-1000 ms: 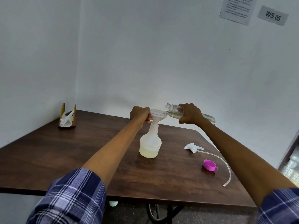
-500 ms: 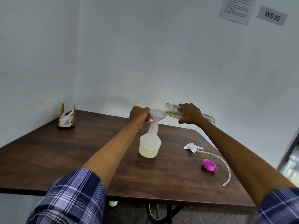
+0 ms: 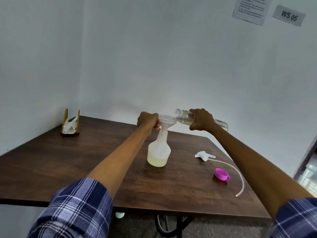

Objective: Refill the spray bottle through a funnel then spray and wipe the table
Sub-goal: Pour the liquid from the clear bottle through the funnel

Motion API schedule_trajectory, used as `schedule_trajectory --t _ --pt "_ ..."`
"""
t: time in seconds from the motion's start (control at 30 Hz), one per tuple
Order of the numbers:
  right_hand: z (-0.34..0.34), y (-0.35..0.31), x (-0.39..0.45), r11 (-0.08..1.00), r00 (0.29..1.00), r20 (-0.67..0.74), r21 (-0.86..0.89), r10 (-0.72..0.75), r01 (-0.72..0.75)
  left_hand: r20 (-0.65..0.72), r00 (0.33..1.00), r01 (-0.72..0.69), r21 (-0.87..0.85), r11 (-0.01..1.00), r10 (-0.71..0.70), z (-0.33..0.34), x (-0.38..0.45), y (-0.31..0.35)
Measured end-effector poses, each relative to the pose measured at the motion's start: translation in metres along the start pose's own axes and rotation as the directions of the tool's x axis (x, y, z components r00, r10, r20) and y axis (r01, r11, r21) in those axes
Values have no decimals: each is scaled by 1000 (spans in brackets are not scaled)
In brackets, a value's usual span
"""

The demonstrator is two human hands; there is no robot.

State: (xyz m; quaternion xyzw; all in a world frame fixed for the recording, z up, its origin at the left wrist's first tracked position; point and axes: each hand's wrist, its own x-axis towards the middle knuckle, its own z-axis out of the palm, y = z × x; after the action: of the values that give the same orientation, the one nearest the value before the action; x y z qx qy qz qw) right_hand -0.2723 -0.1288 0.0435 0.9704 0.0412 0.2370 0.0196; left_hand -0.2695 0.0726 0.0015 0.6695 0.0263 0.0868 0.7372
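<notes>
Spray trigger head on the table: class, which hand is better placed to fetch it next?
Probably the right hand: the spray trigger head lies on its side, and the left hand steadies the funnel.

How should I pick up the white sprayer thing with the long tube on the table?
Grab the sprayer head around its chunky white body, coming down from above. It lies on its side on the table, so the top is free. Probably best not to lift it by the thin tube: it curves away, looks bendy, and the head would likely dangle.
</notes>
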Motion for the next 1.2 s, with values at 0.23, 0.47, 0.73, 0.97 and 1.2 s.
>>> schedule_trajectory --t 0.23,0.47,0.73,0.97,1.2 --pt "-1 0 0 1000 1000 8 0 4 -4 -1 1000 -6 1 1000 6 0 -1 1" --pt "-2 -1 -1 1000 1000 7 1 1 -1 0 1000 -3 4 1000 3 0 -1 1" --pt "-3 -2 -1 1000 1000 12 1 1 -1 -7 1000 -4 0 1000 4 -1 -1 -1" --pt "-3 -3 -2 1000 1000 11 8 3 -3 -10 1000 -5 2 1000 5 -1 -1 0" --pt "-3 -2 -3 1000 1000 10 8 3 -3 -14 1000 -4 0 1000 4 -1 -2 0"
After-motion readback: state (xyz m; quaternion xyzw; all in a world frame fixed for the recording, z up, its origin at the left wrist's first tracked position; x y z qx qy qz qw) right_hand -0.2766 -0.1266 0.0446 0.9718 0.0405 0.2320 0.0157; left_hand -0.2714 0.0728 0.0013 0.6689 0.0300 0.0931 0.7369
